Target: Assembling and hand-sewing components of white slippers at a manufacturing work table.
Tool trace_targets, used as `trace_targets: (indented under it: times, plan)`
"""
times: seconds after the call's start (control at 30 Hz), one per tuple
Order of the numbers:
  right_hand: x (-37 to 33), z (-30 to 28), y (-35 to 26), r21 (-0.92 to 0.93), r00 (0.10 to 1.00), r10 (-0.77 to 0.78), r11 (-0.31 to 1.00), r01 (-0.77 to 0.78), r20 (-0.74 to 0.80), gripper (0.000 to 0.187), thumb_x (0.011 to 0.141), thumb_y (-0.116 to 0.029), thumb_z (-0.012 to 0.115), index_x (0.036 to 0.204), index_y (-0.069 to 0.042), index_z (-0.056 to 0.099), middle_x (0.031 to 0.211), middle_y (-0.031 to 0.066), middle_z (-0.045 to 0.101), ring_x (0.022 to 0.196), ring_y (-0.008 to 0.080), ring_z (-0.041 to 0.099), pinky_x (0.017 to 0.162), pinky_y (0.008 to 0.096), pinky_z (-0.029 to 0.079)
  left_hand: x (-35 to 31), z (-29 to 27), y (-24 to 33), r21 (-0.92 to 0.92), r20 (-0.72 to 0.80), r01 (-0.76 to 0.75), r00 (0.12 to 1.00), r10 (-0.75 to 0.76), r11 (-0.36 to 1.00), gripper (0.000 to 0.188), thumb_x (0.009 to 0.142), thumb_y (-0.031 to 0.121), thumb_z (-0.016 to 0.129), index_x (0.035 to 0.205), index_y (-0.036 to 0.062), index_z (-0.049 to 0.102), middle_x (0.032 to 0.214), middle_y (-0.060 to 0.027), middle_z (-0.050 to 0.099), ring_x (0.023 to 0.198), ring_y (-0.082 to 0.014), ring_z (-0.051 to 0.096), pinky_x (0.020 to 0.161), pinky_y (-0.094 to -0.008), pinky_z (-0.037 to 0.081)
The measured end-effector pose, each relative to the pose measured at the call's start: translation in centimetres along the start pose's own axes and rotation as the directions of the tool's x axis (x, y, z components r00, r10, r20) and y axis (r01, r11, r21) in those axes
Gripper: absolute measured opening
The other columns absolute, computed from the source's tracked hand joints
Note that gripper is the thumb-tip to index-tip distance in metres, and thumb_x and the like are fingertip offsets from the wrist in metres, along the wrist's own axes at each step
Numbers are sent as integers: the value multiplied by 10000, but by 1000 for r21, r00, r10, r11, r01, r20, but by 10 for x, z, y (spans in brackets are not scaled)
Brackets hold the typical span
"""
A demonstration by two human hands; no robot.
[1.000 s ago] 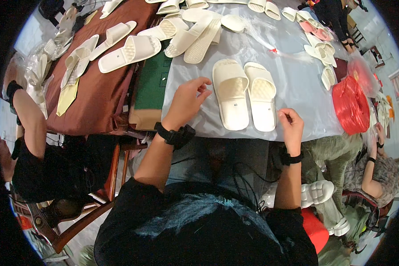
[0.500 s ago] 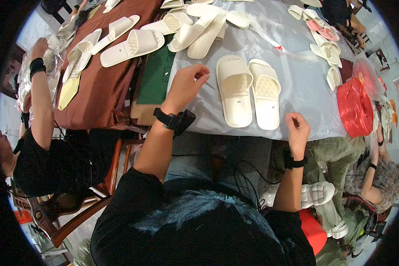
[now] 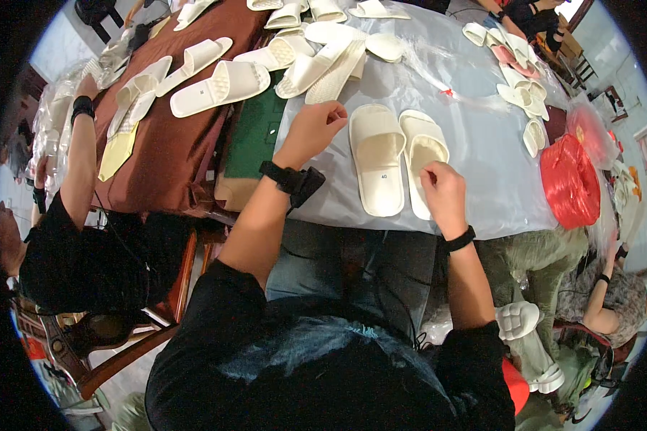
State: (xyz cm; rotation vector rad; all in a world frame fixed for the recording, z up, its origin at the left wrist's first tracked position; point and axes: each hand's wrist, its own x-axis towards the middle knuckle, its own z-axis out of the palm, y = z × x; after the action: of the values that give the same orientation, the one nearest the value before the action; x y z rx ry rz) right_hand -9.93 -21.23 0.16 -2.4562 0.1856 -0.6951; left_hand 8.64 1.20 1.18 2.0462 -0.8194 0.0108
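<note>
A pair of cream slippers lies side by side on the grey plastic-covered table, toes away from me: a left slipper (image 3: pixel 378 158) and a right slipper (image 3: pixel 420 146). My right hand (image 3: pixel 444 197) is over the right slipper's footbed, fingers closed and pointing down. It hides part of the sole, and I cannot tell whether it touches. To the left of the pair, my left hand (image 3: pixel 313 131) hovers with thumb and fingers pinched together. Whatever either hand may hold is too small or hidden to make out. Both wrists wear black bands.
A loose pile of cream slippers (image 3: pixel 329 65) is at the table's far left. Beyond the pair lies clear plastic wrap (image 3: pixel 446 79). A red roll of plastic twine (image 3: pixel 570 181) stands at the right edge. Co-workers sit left and right; more slippers (image 3: pixel 219 87) lie on a brown cloth.
My right hand has moved left, from beside the pair to over the right slipper. My left hand has shifted slightly right. The whole view has shifted a little.
</note>
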Motion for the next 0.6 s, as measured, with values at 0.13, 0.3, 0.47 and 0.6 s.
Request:
trace_targets:
  times: [0.13,0.3,0.47,0.6]
  plan:
    - [13,10,-2,-88,997,-71,993,74,32,80,822,-85,633,789,-12,625,783,165,626,718,372,610,636,445,489,25,3,-3,40,0,-14,1000,14,999,177,834,144,671,929,-5,683,817,-124,701,758,-212,673,692,-309,513]
    - [18,8,4,-148,993,-86,984,98,83,83,821,-85,625,783,-11,623,789,167,626,742,370,612,648,450,497,64,18,-7,297,114,-34,993,0,954,198,806,211,652,885,37,706,833,-132,695,781,-294,665,724,-381,526]
    - [24,0,5,-158,985,-114,978,134,130,94,824,-90,615,775,-10,621,796,173,627,761,367,618,660,453,506,104,40,-21,427,138,-76,990,18,901,168,772,212,647,851,83,722,869,-133,705,832,-317,670,743,-415,534]
    - [31,-5,5,-224,971,-150,956,191,187,103,829,-100,614,774,-14,627,791,168,630,762,363,623,669,453,516,117,55,-11,473,186,-14,979,-84,881,199,757,236,671,863,74,718,887,-152,704,867,-327,674,750,-432,540]
